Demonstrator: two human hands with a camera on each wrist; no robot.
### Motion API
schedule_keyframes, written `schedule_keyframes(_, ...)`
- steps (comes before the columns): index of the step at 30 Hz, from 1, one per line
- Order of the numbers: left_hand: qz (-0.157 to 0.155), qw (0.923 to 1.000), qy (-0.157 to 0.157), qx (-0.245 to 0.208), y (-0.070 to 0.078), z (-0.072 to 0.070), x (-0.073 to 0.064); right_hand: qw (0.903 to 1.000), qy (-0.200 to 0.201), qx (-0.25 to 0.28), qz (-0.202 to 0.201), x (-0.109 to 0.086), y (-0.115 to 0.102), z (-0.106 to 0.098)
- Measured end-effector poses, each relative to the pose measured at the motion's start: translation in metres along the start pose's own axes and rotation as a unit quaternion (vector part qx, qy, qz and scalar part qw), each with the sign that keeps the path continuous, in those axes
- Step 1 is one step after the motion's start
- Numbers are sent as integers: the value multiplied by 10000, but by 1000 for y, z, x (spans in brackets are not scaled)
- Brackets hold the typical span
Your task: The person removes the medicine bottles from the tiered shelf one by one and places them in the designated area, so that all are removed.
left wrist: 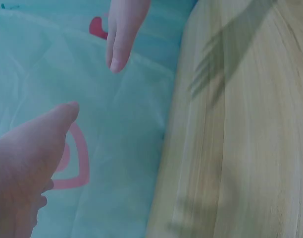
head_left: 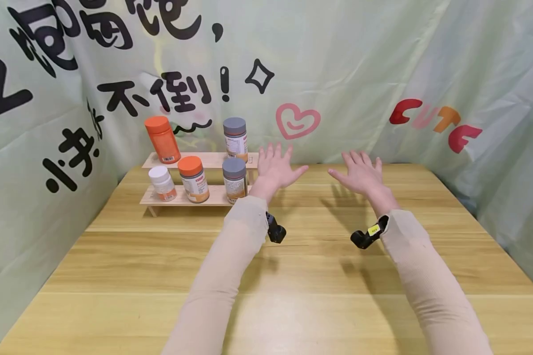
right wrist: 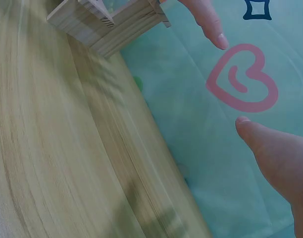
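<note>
My left hand is held above the table's far part with its fingers spread, just right of a two-step wooden rack. Level with it, my right hand also has spread fingers and holds nothing. On the rack's lower step stand a small white bottle, an orange-lidded jar and a grey-lidded jar, the last one nearest my left hand. The upper step bears an orange bottle and another grey-lidded jar. Both thumbs show in the wrist views, pointing toward each other, apart.
The wooden table reaches back to a pale green curtain with black lettering, a pink heart and colourful letters. The curtain also hangs along the left and right sides. Each wrist wears a small black camera.
</note>
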State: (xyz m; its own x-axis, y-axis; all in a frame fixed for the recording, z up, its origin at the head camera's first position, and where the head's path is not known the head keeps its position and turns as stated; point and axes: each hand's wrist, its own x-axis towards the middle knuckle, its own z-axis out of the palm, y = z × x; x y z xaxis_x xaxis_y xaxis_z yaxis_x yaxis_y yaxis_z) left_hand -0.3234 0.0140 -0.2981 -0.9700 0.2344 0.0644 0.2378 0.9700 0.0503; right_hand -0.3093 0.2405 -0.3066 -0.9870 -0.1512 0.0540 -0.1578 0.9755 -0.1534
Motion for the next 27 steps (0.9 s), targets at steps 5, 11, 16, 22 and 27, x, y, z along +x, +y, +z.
schedule_keyframes(5, 130, 9999, 2, -84, 2, 1, -5, 10000, -3, 42, -6, -2, -2, 0)
schedule_keyframes(11, 314, 9992, 224, -88, 1, -13, -18, 9987, 325, 395, -34, -5, -11, -5)
schedule_keyframes(16, 660, 9920, 1060, -189, -5, -36, -43, 9888, 687, 1322, -130, -12, -26, -12)
schedule_keyframes(22, 985, 9607, 2428, -919, -31, -56, -87, 9679, 694, 2396, -308, -19, -52, -6)
schedule_keyframes(27, 1130, 9016, 3657, -2015, -65, -58, -116, 9485, 453, 3103, -446, -23, -74, 8)
